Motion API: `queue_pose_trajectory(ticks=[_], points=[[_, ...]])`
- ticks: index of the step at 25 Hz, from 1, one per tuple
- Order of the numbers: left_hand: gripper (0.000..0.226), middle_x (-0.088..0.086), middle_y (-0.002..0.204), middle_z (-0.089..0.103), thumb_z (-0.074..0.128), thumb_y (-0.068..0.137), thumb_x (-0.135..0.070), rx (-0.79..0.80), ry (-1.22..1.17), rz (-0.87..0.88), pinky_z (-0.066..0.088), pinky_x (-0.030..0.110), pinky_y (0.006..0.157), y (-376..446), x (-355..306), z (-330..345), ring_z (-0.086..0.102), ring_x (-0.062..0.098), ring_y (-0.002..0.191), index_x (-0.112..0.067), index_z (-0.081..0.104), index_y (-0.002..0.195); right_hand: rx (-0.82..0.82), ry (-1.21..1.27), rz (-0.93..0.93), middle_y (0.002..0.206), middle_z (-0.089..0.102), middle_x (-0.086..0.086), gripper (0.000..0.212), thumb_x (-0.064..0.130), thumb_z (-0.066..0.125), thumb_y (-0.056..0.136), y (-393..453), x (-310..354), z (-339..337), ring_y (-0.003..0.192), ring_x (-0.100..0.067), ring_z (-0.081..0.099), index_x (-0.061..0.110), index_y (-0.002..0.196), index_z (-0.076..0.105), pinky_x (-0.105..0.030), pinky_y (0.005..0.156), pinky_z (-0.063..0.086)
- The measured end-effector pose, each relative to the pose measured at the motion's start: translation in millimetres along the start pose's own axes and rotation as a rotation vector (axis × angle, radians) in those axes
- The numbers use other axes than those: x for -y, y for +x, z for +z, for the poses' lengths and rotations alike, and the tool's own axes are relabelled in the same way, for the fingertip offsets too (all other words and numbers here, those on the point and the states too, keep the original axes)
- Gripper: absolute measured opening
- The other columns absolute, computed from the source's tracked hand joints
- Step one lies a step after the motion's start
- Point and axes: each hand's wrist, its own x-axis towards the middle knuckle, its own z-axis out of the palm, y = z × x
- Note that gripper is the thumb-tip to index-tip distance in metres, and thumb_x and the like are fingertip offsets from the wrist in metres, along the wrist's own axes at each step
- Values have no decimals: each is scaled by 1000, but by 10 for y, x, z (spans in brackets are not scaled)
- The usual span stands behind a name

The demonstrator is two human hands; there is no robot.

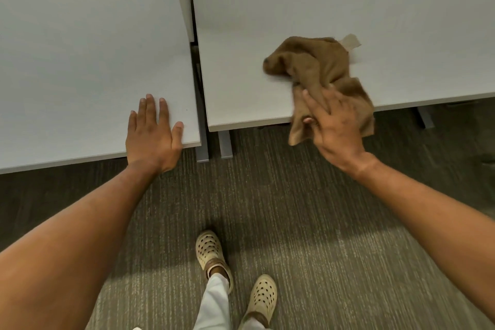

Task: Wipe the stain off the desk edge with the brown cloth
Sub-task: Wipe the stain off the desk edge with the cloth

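A crumpled brown cloth (pixel 316 67) lies on the right-hand white desk (pixel 294 2) and drapes over its front edge (pixel 249 124). My right hand (pixel 334 126) is closed on the cloth's lower part right at that edge, thumb tucked under the fabric. A pale label sticks out at the cloth's far corner. My left hand (pixel 154 131) rests flat, fingers spread, on the front corner of the left-hand white desk (pixel 80 48). I see no clear stain on the edge; the cloth and hand cover part of it.
A narrow gap (pixel 199 75) with grey desk legs (pixel 225 144) separates the two desks. Below is striped grey-green carpet (pixel 308 222). My feet in cream perforated clogs (pixel 211 252) stand close to the desks.
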Motion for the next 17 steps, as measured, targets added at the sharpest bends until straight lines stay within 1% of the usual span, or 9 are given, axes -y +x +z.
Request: queue_pose_trajectory(ticks=[1, 4, 6, 7, 10, 11, 14, 15, 17], points=[[71, 11, 164, -17, 12, 100, -54, 2, 0, 0, -6, 43, 123, -1, 0, -1, -16, 24, 151, -16, -11, 155, -22, 4, -34, 152, 37, -20, 53, 31, 47, 100, 38, 248, 49, 141, -39, 31, 21, 150, 36, -53, 114, 28], [71, 11, 164, -16, 10, 99, -55, 7, 13, 1, -5, 43, 123, 3, 5, 1, -16, 24, 151, -15, -11, 155, -58, 47, -116, 155, 36, -16, 54, 26, 49, 99, 143, 1023, 228, 143, -37, 30, 19, 151, 35, -49, 117, 25], [72, 12, 165, -14, 9, 98, -56, -9, 29, 8, -5, 43, 123, 10, 22, 9, -14, 24, 152, -15, -9, 155, -52, 58, -148, 156, 35, -16, 55, 27, 49, 99, 210, 1334, 312, 145, -37, 29, 18, 151, 34, -48, 118, 26], [72, 12, 165, -13, 8, 98, -57, -11, 28, 13, -4, 43, 123, 12, 28, 9, -14, 24, 152, -16, -8, 155, -44, 44, -169, 156, 35, -15, 55, 27, 49, 99, 237, 1366, 317, 145, -36, 29, 17, 151, 33, -48, 118, 27], [74, 11, 165, -13, 6, 96, -59, -15, 20, 22, -5, 42, 123, 5, 58, 13, -14, 23, 151, -16, -8, 155, -38, -36, -225, 156, 36, -13, 57, 28, 52, 98, 236, 1037, 226, 143, -34, 33, 17, 151, 33, -50, 116, 30], [74, 11, 165, -14, 6, 96, -59, -9, 20, 27, -5, 42, 123, 3, 68, 13, -15, 23, 151, -17, -9, 155, -52, -54, -192, 156, 37, -12, 58, 26, 53, 97, 186, 830, 184, 143, -33, 34, 18, 151, 34, -52, 117, 28], [73, 11, 164, -16, 6, 97, -58, 3, 16, 31, -5, 43, 123, -4, 71, 8, -16, 23, 151, -16, -11, 154, -49, -85, 9, 155, 37, -14, 60, 26, 57, 95, 18, 253, 45, 144, -36, 31, 21, 150, 35, -55, 120, 18], [73, 11, 164, -17, 7, 97, -58, 1, 18, 25, -6, 43, 123, -4, 64, 9, -17, 23, 151, -16, -12, 154, -38, -73, 57, 154, 37, -16, 61, 26, 59, 94, -10, 192, 27, 144, -38, 31, 22, 150, 36, -56, 120, 17], [72, 11, 164, -17, 8, 98, -57, 6, 21, 16, -6, 43, 123, 6, 44, 1, -17, 24, 151, -16, -13, 154, -51, -19, 99, 152, 40, -18, 60, 23, 61, 92, -6, 283, 67, 142, -40, 31, 20, 148, 41, -56, 120, 18]])
